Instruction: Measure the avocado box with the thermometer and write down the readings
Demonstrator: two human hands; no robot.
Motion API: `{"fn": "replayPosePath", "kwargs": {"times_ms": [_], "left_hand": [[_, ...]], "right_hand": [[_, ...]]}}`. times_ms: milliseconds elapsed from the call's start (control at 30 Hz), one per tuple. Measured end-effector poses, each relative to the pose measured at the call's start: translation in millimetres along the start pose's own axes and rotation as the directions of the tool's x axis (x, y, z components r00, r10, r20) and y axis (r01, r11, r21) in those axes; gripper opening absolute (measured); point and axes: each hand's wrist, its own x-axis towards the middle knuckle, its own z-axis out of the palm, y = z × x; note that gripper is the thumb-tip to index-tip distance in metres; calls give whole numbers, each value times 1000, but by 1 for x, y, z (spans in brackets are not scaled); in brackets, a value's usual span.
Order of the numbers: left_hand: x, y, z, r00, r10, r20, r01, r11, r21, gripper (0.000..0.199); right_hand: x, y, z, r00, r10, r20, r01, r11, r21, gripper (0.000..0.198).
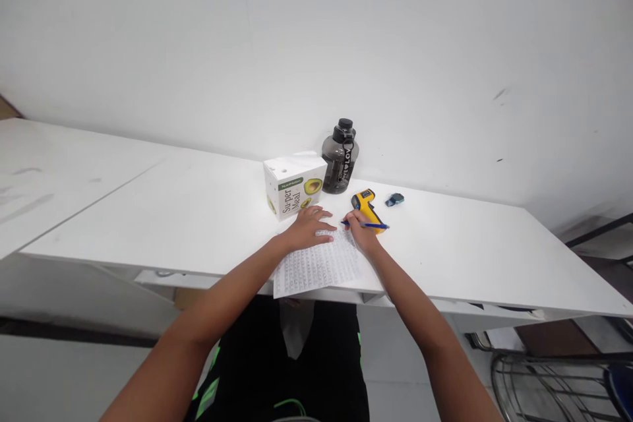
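Note:
A sheet of paper (316, 267) covered in rows of small marks lies on the white table, its near edge hanging over the front. My left hand (311, 227) rests on the upper left of the sheet, fingers spread. In my right hand (360, 229) is a blue pen (373, 225), its tip near the top right of the paper. Just beyond that hand lies a yellow and black infrared thermometer gun (368, 208), its handle partly covered. A white carton with avocado pictures (295, 188) stands right behind my left hand.
A dark, see-through water bottle (340, 158) stands against the wall, behind the carton. To the right of the thermometer is a small dark bluish object (394, 199). A metal-framed chair (544, 376) stands low at right, below the table (469, 250).

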Motion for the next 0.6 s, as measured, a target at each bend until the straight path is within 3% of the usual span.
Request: {"fn": "replayPosePath", "kwargs": {"times_ms": [167, 600], "left_hand": [[0, 2, -2, 1000, -18, -13, 17, 999, -36, 33], [-1, 7, -6, 997, -74, 6, 74, 995, -67, 40]], "right_hand": [[0, -2, 0, 1000, 19, 6, -19, 994, -112, 43], [3, -2, 0, 999, 42, 13, -40, 993, -107, 39]]}}
